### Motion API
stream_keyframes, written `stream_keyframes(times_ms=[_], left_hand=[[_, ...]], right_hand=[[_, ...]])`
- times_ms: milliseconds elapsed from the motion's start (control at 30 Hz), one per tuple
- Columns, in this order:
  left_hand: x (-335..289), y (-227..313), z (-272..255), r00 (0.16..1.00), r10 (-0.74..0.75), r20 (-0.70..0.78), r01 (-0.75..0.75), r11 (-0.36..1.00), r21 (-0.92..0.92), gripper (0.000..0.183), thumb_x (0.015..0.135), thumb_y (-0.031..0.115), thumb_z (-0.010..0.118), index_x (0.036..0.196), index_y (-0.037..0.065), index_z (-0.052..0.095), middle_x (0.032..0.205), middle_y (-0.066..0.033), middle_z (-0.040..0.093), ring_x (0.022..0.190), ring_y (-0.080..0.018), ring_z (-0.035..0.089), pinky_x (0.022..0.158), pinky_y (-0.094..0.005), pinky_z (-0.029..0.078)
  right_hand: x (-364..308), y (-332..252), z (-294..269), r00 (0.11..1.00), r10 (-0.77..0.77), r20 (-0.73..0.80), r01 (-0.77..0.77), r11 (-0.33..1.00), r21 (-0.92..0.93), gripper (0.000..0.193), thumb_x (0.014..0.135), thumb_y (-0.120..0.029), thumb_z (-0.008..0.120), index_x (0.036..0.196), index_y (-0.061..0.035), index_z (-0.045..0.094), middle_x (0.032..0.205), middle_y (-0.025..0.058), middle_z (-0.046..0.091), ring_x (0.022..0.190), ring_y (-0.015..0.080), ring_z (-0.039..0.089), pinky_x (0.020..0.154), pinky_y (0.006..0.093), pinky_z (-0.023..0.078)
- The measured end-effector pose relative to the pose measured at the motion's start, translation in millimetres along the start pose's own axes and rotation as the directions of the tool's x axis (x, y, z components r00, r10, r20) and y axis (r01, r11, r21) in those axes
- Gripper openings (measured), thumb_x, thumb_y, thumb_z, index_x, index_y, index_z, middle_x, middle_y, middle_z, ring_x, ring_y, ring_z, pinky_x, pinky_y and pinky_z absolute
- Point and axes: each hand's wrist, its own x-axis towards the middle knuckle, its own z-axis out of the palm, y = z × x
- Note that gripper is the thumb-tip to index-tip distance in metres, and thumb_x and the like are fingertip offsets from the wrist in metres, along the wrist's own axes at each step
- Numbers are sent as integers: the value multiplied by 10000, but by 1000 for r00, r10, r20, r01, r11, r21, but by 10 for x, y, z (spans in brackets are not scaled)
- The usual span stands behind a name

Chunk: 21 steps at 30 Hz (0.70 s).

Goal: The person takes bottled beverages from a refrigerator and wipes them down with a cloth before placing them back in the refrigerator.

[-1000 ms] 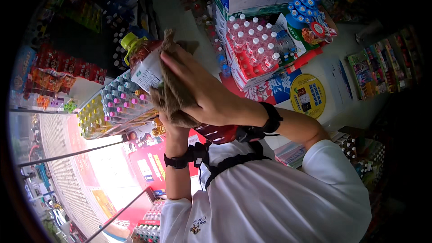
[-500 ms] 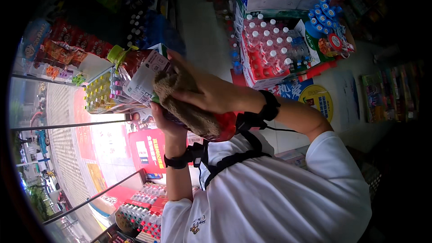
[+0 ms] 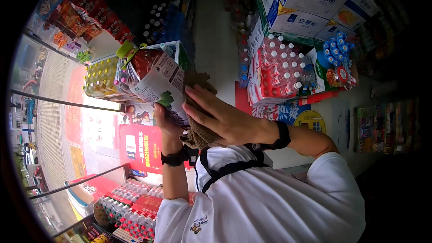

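A large bottle of dark red drink (image 3: pixel 145 63) is tilted in front of me, its yellow-green cap (image 3: pixel 127 50) toward the upper left. Its white label (image 3: pixel 157 83) shows a green leaf and dark grapes. My left hand (image 3: pixel 167 128) grips the bottle from below, with the thumb on the label; its other fingers are mostly hidden. A brown cloth (image 3: pixel 200 130) lies against the bottle's lower end and covers its base. Over the cloth rests my right hand (image 3: pixel 225 119), pressing it to the bottle with fingers extended.
Left of me, a case of yellow bottles (image 3: pixel 101 76) stands near the glass front, below bagged snacks (image 3: pixel 96 11). To the right are a red crate of clear bottles (image 3: pixel 281 69) and stacked cartons (image 3: pixel 310 0). More bottle packs (image 3: pixel 130 211) stand at the lower left.
The cloth and my right hand have slid from the bottle's side toward its base. More of the label shows, and the red lower end is now covered. The whole view has shifted slightly.
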Motion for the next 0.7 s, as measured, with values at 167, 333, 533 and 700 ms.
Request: stream_keyframes(times_ms=[167, 333, 533, 700], left_hand=[[-56, 195, -341, 999, -36, 28, 37, 998, -50, 685, 841, 405, 568, 1341, -3, 339, 1292, -141, 478, 1163, -252, 503, 1006, -384, 397], [-42, 442, -807, 989, -76, -126, 113, 940, 322, 702, 815, 285, 628, 1362, 3, 291, 1306, -136, 460, 1185, -231, 480, 1003, -382, 398], [-100, 917, -1221, 985, 146, -88, -99, 909, 404, 969, 604, 191, 830, 1367, -11, 268, 1295, -135, 458, 1173, -218, 489, 999, -364, 388], [-198, 1250, -1521, 971, 232, -59, -176, 857, 484, 1044, 551, 213, 866, 1373, -42, 274, 1271, -158, 486, 1167, -233, 502, 1000, -364, 386]], right_hand=[[692, 122, 129, 979, 138, -153, -106, 975, 197, 946, 764, -177, 701, 1454, 28, 88, 1504, 261, 33, 1399, 412, 92, 1130, 449, 147], [1384, 145, 320, 983, 142, -120, -111, 966, 234, 859, 842, -295, 623, 1454, 30, 115, 1523, 204, 88, 1413, 350, 126, 1129, 410, 148], [1842, -22, 581, 998, -28, -48, 35, 988, 152, 787, 800, -196, 628, 1431, 37, 219, 1479, 235, 231, 1414, 351, 139, 1134, 442, 118], [2079, -59, 620, 943, 321, -88, -215, 788, 576, 541, 807, -222, 616, 1243, 45, 440, 1229, 147, 520, 1176, 206, 483, 1015, 344, 351]])
